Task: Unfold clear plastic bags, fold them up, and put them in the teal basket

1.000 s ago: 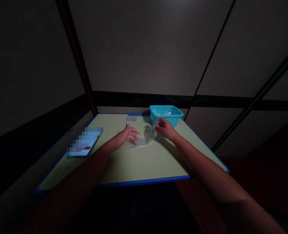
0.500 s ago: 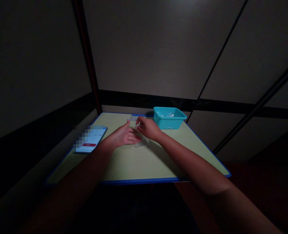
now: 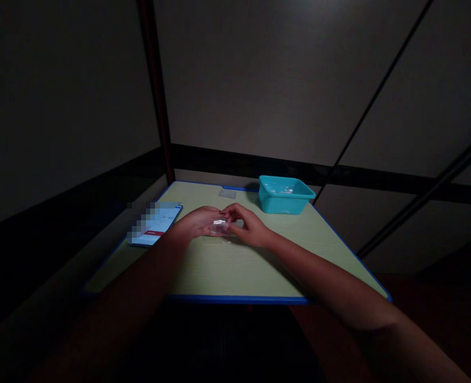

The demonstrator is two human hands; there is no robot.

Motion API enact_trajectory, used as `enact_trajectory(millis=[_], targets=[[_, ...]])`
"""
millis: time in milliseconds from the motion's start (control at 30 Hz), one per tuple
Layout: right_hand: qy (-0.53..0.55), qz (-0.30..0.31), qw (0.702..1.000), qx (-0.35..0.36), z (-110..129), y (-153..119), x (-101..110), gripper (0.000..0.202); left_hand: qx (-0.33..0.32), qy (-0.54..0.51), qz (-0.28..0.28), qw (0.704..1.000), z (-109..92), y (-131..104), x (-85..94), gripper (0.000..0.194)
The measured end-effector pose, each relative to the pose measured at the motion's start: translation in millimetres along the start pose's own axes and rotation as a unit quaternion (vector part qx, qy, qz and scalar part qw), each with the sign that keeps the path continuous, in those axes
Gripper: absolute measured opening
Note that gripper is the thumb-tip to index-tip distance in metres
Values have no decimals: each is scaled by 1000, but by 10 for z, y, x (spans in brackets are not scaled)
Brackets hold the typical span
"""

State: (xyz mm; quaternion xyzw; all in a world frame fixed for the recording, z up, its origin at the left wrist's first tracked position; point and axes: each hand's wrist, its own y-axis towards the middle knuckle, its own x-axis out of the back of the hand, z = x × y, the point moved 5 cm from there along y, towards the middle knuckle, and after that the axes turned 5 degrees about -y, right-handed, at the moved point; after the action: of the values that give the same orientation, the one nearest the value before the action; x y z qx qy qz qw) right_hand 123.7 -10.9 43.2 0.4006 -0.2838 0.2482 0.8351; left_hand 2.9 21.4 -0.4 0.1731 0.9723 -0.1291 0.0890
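Over the middle of the pale table, my left hand (image 3: 204, 222) is curled round a clear, shiny plastic piece (image 3: 219, 226). My right hand (image 3: 246, 224) meets it from the right, its thumb and fingers closed on the same piece's right side. Glare and dim light blur the exact shape of the plastic. Another transparent sheet or bag (image 3: 215, 240) lies flat just under the hands, hard to make out. Beyond the hands, near the back edge, rests a small whitish translucent packet (image 3: 227, 193).
A turquoise basket (image 3: 285, 205) with clear plastic inside stands at the back right. A phone or tablet (image 3: 155, 229) with a lit screen lies at the left. The table (image 3: 235, 276) has a blue rim, with walls behind and left.
Both hands have come together on the clear plastic; my left hand, earlier spread open, has curled. The whitish packet is now uncovered behind them. The view has shifted slightly.
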Motion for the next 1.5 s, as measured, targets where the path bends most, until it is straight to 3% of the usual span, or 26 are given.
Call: enact_trajectory(millis=[100,200,400,600,767,1067,1300,1500], targets=[[-27,-29,999,10,-32,-111,145,19,32,-33,-7,999,19,-51,-40,4],[-93,-19,995,13,-103,-223,214,21,41,-19,-52,998,-14,-91,-48,8],[-170,67,983,12,-264,-374,62,55,60,-23,-97,993,-18,-81,-3,39],[-178,143,973,-37,-331,-410,-19,72,23,75,-101,992,22,-48,134,13],[-226,157,954,-122,-386,-446,6,86,37,87,-91,991,34,-50,133,22],[-285,137,930,-188,-370,-394,-120,72,5,39,-100,994,-93,-118,65,47],[-327,131,913,-208,-446,-416,-126,70,14,33,-100,994,-64,-104,105,44],[-304,170,918,-189,-417,-425,-168,68,31,54,-99,993,13,-51,193,40]])
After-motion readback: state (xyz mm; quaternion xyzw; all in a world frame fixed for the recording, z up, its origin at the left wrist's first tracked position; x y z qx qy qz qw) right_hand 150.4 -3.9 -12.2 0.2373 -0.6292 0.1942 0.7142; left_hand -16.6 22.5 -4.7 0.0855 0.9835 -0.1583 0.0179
